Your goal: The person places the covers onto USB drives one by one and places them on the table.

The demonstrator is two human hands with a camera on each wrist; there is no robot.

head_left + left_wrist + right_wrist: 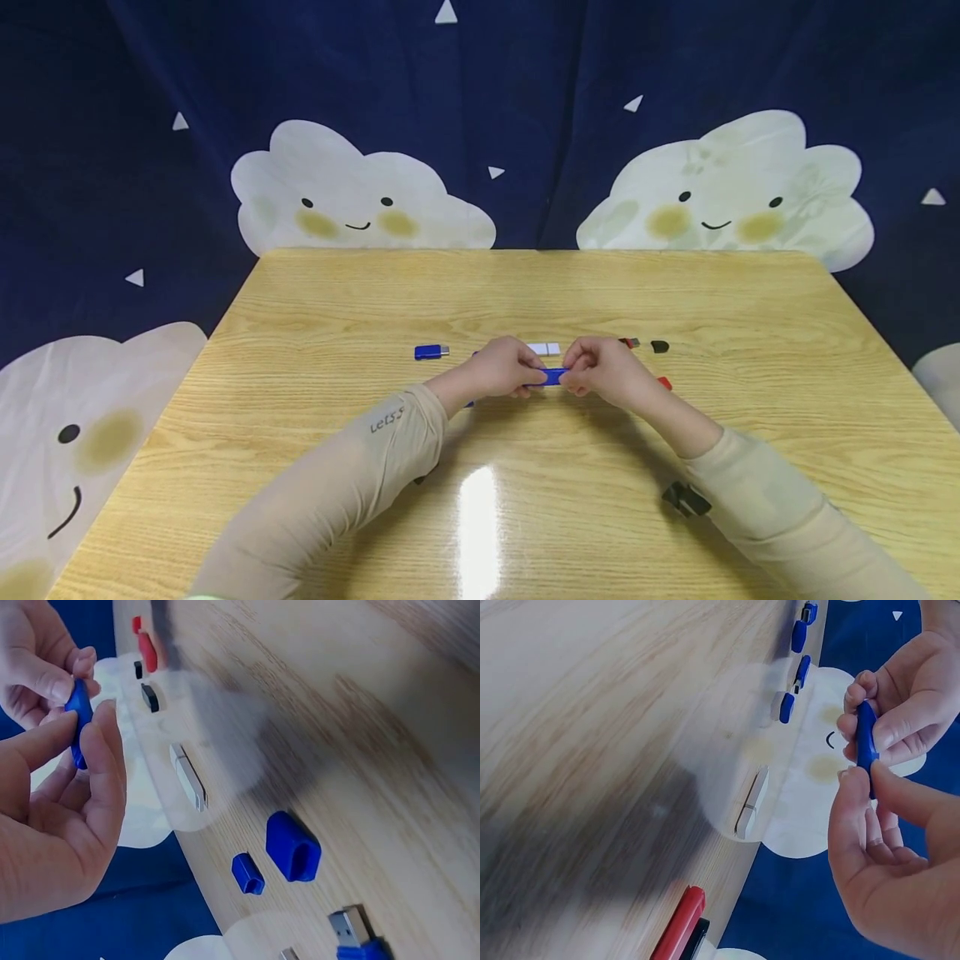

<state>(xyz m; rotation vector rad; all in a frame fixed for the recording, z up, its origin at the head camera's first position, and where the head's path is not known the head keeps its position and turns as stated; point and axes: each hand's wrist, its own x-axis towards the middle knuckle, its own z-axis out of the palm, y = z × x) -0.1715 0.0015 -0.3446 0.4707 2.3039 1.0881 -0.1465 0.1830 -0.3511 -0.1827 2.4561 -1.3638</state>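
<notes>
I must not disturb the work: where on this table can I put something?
Bare: the table from white stick to back edge; from leftmost blue stick to left edge; from black cap to right edge. Crowded: the middle, around the left hand, right hand and held blue piece.

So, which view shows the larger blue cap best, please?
The left wrist view: the cap is whole and close, open end showing. The head view shows at most a sliver; the right wrist shows small blue pieces, identity unclear.

A navy curtain (525, 83) with smiling clouds (360, 183) hangs behind a wood-grained tabletop (337, 292) bearing a bright glare (478, 525)
</notes>
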